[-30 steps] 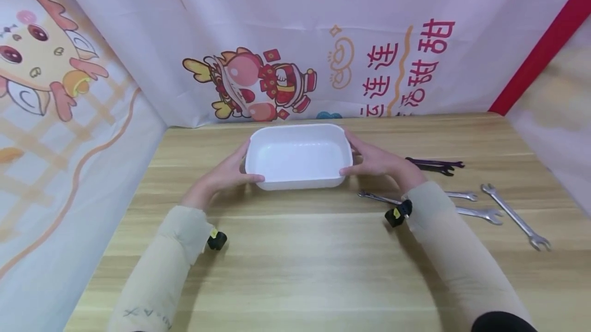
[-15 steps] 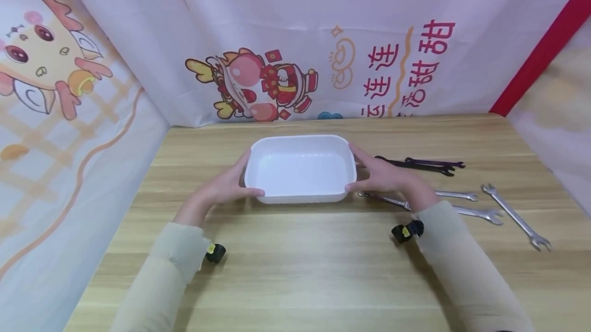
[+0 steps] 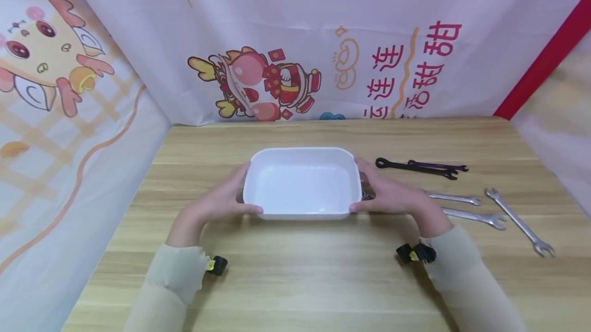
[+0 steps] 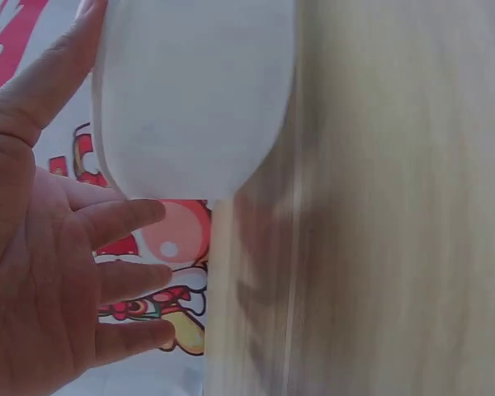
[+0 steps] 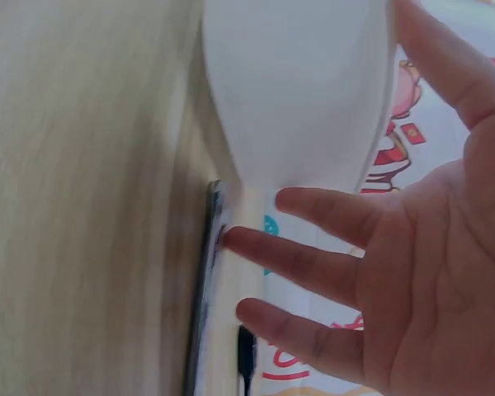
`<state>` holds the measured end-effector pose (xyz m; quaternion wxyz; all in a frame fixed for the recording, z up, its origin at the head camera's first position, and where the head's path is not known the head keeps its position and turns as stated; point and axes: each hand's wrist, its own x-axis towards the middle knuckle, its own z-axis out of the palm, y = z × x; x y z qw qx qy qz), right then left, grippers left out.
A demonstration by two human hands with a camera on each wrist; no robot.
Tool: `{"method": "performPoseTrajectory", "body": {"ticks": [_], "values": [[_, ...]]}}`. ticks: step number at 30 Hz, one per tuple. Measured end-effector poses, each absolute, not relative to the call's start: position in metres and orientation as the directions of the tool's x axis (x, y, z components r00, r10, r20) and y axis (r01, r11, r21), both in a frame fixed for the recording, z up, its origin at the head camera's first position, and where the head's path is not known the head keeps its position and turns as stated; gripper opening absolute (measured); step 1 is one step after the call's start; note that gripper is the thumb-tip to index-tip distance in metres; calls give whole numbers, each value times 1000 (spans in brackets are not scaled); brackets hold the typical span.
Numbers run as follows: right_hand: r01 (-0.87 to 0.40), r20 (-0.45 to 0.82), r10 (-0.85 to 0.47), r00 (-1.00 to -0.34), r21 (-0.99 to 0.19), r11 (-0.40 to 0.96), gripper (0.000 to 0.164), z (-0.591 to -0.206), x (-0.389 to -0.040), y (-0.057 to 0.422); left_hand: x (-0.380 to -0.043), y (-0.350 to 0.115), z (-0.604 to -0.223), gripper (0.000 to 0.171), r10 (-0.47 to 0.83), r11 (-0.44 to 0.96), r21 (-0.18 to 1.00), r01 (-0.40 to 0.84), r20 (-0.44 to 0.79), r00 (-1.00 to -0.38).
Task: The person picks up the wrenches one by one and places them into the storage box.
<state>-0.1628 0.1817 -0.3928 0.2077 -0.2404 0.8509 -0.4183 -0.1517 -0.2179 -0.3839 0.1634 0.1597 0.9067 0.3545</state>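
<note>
A white rectangular plastic bin (image 3: 302, 188) faces up in the head view, with nothing inside it. At its left end, my left hand (image 3: 221, 198) grips it, thumb at the near rim corner. My right hand (image 3: 392, 191) holds the opposite end in the same way. Both wrist views show the bin's outer end wall (image 4: 198, 99) held between thumb and index finger, the other fingers spread off it. Whether its base touches the table cannot be told. Below my right fingers (image 5: 293, 256) lies a silver wrench (image 5: 203, 289), partly hidden by that hand in the head view.
Right of the bin, a black wrench (image 3: 406, 166) and a purple one (image 3: 450, 167) lie close together on the wooden table (image 3: 304, 280). Several silver wrenches are nearer, including one slanted wrench (image 3: 519, 222) at far right. Printed cloth (image 3: 277, 19) stands behind and at the sides.
Both hands have drawn the bin toward me across the head view, away from the back cloth. More of the black wrench now shows. The wrenches lie as before.
</note>
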Motion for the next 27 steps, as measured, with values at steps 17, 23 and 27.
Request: {"method": "performPoseTrajectory", "body": {"ticks": [17, 23, 27], "values": [[-259, -130, -608, -783, -821, 509, 119, -390, -141, 179, -124, -218, -373, 122, 414, 751, 616, 236, -161, -896], [-253, -155, -611, -776, -812, 527, 120, -388, -139, 180, -121, -219, -368, 116, 434, 750, 608, 260, -156, -887], [-246, -177, -605, -777, -799, 549, 118, -388, -138, 182, -121, -220, -366, 115, 442, 743, 620, 252, -173, -880]]}}
